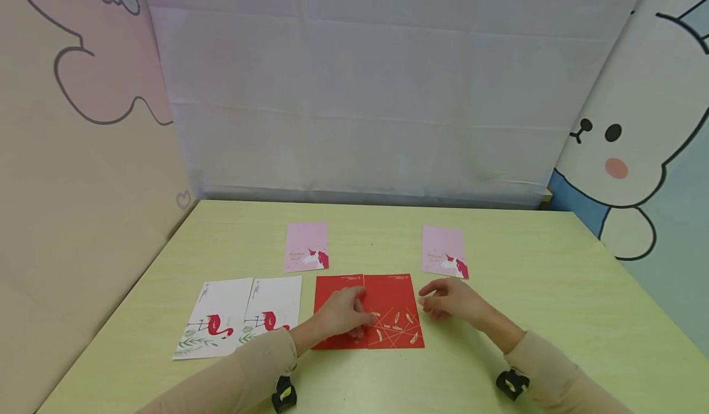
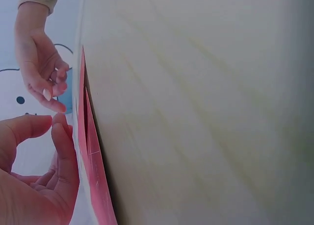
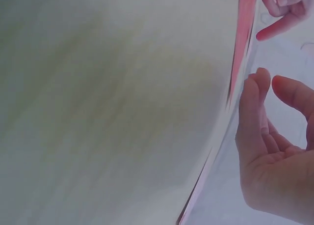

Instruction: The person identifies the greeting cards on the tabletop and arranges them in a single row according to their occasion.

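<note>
Head cam, L hand (image 1: 346, 312) over red cards (image 1: 394, 294), R hand (image 1: 453, 300) at their 3 o'clock, both w/ narrow thumb-finger gap, white cards (image 1: 221, 303) at 9.

On the right grip's (image 1: 451, 300) outer side, there is lots of room on the counter (image 1: 559, 278), out to its edge. Just past this grip lies a pink card (image 1: 443, 245). A second pink card (image 1: 306, 242) lies past the left grip (image 1: 343, 312), with room to go between the two. Flat red cards (image 1: 396, 294) lie under the left grip and reach almost to the right one. Left of the left grip, white cards (image 1: 224, 297) and a sleeve (image 1: 244, 368) take up space. Far past both, a white cloth (image 1: 360, 88) blocks the way.
</note>
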The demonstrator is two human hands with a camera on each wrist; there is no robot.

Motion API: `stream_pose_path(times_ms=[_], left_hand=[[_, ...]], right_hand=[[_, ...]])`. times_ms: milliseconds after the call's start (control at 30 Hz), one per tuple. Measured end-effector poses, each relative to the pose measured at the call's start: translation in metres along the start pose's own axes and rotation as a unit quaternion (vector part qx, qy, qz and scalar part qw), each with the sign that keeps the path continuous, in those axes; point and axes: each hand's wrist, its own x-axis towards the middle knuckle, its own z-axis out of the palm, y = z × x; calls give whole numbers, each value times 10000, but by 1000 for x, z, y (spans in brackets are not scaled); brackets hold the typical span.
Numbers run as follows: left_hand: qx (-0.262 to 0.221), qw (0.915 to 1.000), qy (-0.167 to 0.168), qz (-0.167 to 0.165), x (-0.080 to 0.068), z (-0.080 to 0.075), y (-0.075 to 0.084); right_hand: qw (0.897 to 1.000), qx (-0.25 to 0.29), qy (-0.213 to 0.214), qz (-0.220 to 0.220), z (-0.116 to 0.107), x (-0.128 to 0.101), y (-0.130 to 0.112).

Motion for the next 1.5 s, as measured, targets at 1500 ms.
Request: stream_pose_path(times_ms=[1500], left_hand=[[-1427, 9854, 835, -395, 124, 47, 64]], right_hand=[[9518, 2712, 1080, 937, -111, 21, 40]])
